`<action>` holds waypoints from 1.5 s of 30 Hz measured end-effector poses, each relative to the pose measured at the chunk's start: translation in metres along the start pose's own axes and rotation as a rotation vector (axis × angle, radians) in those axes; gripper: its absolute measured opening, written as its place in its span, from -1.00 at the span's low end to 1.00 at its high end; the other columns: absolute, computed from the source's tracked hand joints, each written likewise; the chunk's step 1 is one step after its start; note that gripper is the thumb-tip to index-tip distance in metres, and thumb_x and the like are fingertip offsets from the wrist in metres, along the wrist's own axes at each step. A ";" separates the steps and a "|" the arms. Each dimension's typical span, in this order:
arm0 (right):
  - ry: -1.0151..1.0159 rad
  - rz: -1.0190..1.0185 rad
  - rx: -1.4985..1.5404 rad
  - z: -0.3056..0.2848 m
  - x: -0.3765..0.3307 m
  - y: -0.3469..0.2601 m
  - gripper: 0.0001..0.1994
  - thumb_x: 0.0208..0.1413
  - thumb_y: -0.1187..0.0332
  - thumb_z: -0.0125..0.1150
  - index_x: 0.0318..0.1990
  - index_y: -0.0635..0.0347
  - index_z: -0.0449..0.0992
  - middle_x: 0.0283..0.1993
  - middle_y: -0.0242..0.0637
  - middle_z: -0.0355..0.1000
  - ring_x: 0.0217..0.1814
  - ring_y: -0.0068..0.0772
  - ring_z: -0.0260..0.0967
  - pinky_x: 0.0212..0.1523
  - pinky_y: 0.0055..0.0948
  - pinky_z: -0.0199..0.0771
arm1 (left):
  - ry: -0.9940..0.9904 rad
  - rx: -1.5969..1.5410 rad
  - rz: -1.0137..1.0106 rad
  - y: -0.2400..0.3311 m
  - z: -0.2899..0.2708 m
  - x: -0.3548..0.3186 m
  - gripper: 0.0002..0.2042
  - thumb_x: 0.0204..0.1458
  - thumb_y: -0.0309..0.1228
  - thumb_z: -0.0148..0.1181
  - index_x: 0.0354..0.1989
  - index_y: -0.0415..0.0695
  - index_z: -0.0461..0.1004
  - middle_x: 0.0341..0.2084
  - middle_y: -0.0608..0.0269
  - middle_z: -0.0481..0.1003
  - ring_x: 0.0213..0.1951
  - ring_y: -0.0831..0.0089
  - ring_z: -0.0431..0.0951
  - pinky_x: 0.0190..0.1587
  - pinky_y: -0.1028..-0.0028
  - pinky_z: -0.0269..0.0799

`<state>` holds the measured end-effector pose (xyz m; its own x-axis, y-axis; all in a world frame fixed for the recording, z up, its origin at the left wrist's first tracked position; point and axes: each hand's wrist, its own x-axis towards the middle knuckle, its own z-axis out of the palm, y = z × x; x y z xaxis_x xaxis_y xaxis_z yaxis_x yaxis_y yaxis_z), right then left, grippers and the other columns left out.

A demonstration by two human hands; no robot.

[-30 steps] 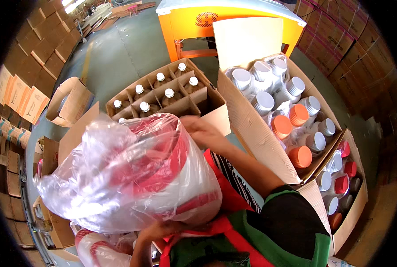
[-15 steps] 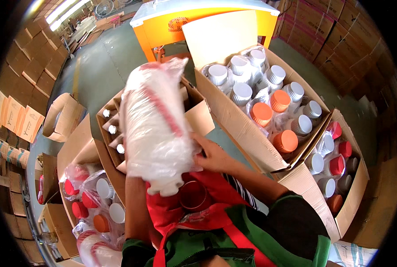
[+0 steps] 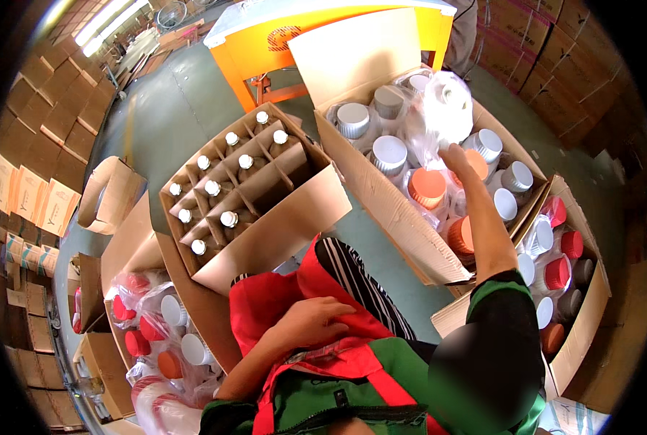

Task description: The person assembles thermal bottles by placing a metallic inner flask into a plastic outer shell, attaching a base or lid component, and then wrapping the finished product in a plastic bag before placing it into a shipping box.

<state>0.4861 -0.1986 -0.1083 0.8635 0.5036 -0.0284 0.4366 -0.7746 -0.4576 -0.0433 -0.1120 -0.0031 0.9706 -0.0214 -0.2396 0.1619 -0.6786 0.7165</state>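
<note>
My right hand [image 3: 462, 165] reaches into the large carton [image 3: 381, 225] on the right, its fingers closed on the clear plastic wrap of a whitish plastic-wrapped bottle [image 3: 446, 109]. That bottle lies over other wrapped bottles with ribbed grey caps [image 3: 390, 154] and orange caps [image 3: 428, 187]. Glare washes out its upper end. My left hand [image 3: 314, 320] lies flat on the red apron [image 3: 258, 297] over my lap, fingers stretched out and holding nothing.
A divided carton [image 3: 280, 239] of bottles with small white caps stands ahead. Cartons with red-, grey- and orange-capped bottles flank me at left [image 3: 138, 341] and right [image 3: 555, 272]. An orange table [image 3: 254, 54] is behind; stacked boxes [image 3: 62, 94] line the sides.
The large plastic-wrapped bottle held before my chest is gone from there. My right hand has moved out to the right carton. My left hand has come down onto my lap.
</note>
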 end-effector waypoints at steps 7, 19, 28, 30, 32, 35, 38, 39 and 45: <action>-0.160 -0.326 -0.151 0.046 -0.141 -0.105 -0.65 -0.01 0.11 0.14 -0.25 0.24 0.46 -0.29 0.07 0.47 -0.18 0.08 0.44 -0.14 -0.03 0.40 | -0.009 -0.020 -0.383 -0.050 0.074 -0.062 -0.65 0.06 -0.06 0.01 -0.36 -0.13 0.45 -0.43 -0.03 0.50 -0.34 -0.02 0.50 -0.28 0.12 0.39; -0.332 -0.254 -0.179 0.064 -0.298 -0.065 -0.76 0.05 0.23 0.10 -0.26 0.21 0.33 -0.42 0.05 0.45 -0.30 0.13 0.43 -0.24 0.02 0.38 | 0.545 -0.829 -0.436 -0.033 -0.016 -0.108 -0.84 0.12 -0.40 0.04 -0.38 -0.23 0.49 -0.50 0.56 0.35 -0.43 0.70 0.31 -0.38 0.60 0.25; -0.114 -0.208 0.120 -0.012 -0.302 -0.084 -0.61 -0.01 0.20 0.19 -0.03 0.11 0.33 -0.27 -0.01 0.49 -0.21 -0.04 0.48 -0.18 -0.09 0.45 | 0.720 -1.327 -0.040 -0.011 -0.033 -0.001 -0.70 0.14 -0.44 -0.06 0.00 -0.29 0.39 -0.07 0.20 0.45 -0.05 0.47 0.44 0.07 0.48 0.29; -0.256 -0.326 0.480 -0.041 -0.304 -0.130 -0.19 -0.23 0.22 0.41 0.21 0.16 0.12 0.10 0.06 0.27 0.20 -0.06 0.21 0.17 -0.17 0.20 | 0.532 -1.306 -0.060 -0.025 -0.020 0.022 -0.73 0.15 -0.44 -0.09 -0.02 -0.27 0.39 -0.11 0.28 0.45 -0.08 0.57 0.44 0.02 0.52 0.30; -0.240 -0.537 0.689 -0.039 -0.311 -0.171 0.11 -0.47 0.24 0.56 0.31 0.25 -0.05 0.31 0.01 -0.03 0.40 0.02 -0.15 0.38 -0.19 -0.20 | 0.469 -1.532 0.047 0.009 -0.017 0.057 -0.70 0.16 -0.42 -0.09 0.04 -0.26 0.33 -0.10 0.29 0.45 -0.08 0.58 0.43 0.03 0.52 0.29; -0.202 -0.587 0.768 -0.017 -0.266 -0.169 0.11 -0.46 0.26 0.56 0.31 0.25 -0.06 0.28 0.03 0.00 0.36 0.03 -0.07 0.34 -0.19 -0.08 | 0.439 -1.585 -0.010 0.005 -0.036 0.081 -0.65 0.18 -0.38 -0.09 0.11 -0.23 0.27 -0.04 0.23 0.41 0.00 0.47 0.39 0.09 0.44 0.25; -0.173 -0.610 0.797 -0.013 -0.182 -0.151 0.06 -0.38 0.20 0.52 0.31 0.22 -0.04 0.19 0.02 0.08 0.27 -0.07 0.07 0.22 -0.26 0.18 | 0.585 -0.781 0.041 -0.007 -0.026 0.093 -0.61 0.15 -0.33 -0.03 0.13 -0.19 0.26 0.03 0.12 0.37 0.09 0.29 0.32 0.16 0.36 0.18; -0.117 -0.565 0.582 -0.035 -0.150 -0.158 0.02 -0.34 0.10 0.47 0.31 0.15 -0.01 0.15 -0.01 0.14 0.23 -0.03 0.11 0.19 -0.21 0.22 | 0.584 -0.287 0.005 -0.003 -0.035 0.083 -0.58 0.04 -0.34 0.08 0.11 -0.13 0.30 0.09 0.11 0.31 0.17 0.20 0.23 0.26 0.20 -0.01; 0.319 -0.379 -0.391 0.048 0.046 -0.029 -0.12 -0.19 -0.11 0.26 0.28 0.10 0.06 0.25 0.07 0.03 0.23 0.18 0.08 0.13 0.07 0.22 | 0.678 0.438 0.012 -0.028 0.014 0.071 -0.74 -0.10 -0.35 0.11 -0.18 -0.02 0.50 -0.07 0.23 0.41 0.10 0.14 0.29 0.23 0.04 -0.03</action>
<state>0.5011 -0.1343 -0.1392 0.6372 0.6784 0.3658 0.7350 -0.6777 -0.0234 0.0182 -0.1045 -0.0492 0.8916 0.3237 0.3167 0.2023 -0.9103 0.3611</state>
